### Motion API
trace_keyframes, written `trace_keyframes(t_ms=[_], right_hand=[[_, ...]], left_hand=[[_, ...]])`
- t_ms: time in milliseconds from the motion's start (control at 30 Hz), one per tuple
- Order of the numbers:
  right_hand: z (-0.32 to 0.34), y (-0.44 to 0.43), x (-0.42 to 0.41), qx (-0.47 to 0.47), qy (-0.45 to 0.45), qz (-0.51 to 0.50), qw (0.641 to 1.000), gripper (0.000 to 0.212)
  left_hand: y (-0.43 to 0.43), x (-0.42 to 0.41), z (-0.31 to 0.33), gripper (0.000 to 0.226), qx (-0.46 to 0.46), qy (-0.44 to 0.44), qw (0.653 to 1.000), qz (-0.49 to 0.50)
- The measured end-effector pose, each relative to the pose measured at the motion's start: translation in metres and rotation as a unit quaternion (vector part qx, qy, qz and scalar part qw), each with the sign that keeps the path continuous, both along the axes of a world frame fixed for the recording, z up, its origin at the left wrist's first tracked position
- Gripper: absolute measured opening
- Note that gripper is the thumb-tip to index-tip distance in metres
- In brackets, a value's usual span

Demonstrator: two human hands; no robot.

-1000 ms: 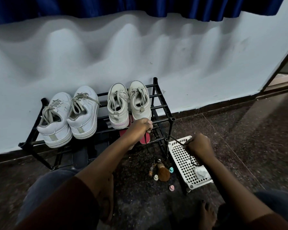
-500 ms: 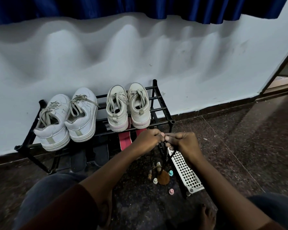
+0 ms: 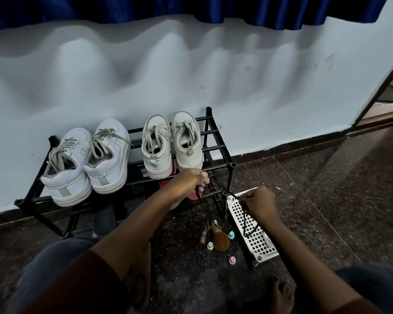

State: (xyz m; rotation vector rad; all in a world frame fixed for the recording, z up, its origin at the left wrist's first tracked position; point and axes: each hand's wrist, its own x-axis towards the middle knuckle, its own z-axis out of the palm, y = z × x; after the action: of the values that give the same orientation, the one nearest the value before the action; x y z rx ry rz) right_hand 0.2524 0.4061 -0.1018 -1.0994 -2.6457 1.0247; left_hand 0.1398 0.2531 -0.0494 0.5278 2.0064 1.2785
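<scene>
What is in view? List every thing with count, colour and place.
black cord: one, black, runs between both hands
shoe rack: one, black, against the wall
white sneakers: one pair, white, top tier left
cream sneakers: one pair, cream, top tier right
sandal: at least one, red, lower tier
perforated tray: one, white, floor right of rack
small caps: three, teal, pale green, pink, on floor
brown object: one, brown, among the caps
curtain: one, blue, above wall
left hand: pinches cord by rack
right hand: grips cord over tray
</scene>
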Motion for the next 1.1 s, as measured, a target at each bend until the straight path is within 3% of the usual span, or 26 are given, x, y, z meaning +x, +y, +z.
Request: trace_keyframes(t_ms=[100,167,300,367,467,633,800,933,1100], right_hand=[[-0.003,0.001,0.0,0.031,-0.02,-0.007,0.999,0.015],[0.006,-0.007,0.0,0.019,0.051,-0.002,0.999,0.014],[0.033,-0.023,-0.002,-0.194,0.24,0.018,0.951,0.018],[0.036,-0.028,-0.005,-0.286,0.245,0.034,0.926,0.016],[0.032,-0.031,-0.009,-0.321,0.239,0.045,0.915,0.012],[0.024,-0.026,-0.008,-0.273,0.191,0.039,0.942,0.012],[0.017,-0.024,-0.007,-0.069,0.154,0.054,0.984,0.016],[0.004,-0.013,-0.004,-0.028,0.086,0.019,0.996,0.011],[-0.006,-0.008,-0.004,0.035,0.024,0.007,0.999,0.013]], left_hand=[[0.0,-0.003,-0.004,0.029,-0.005,0.009,1.0,0.011],[0.003,-0.001,-0.009,0.031,-0.025,0.031,0.999,-0.011],[0.008,0.005,-0.016,0.03,-0.042,0.055,0.997,-0.043],[0.01,0.007,-0.015,0.029,-0.032,0.052,0.997,-0.039],[0.011,0.011,-0.014,0.027,-0.035,0.051,0.997,-0.053],[0.008,0.011,-0.014,0.028,-0.052,0.059,0.995,-0.055],[0.003,0.009,-0.012,0.032,-0.057,0.064,0.994,-0.06],[0.0,0.003,-0.009,0.031,-0.052,0.074,0.995,-0.051],[-0.001,0.0,-0.009,0.031,0.03,-0.053,0.998,-0.001]])
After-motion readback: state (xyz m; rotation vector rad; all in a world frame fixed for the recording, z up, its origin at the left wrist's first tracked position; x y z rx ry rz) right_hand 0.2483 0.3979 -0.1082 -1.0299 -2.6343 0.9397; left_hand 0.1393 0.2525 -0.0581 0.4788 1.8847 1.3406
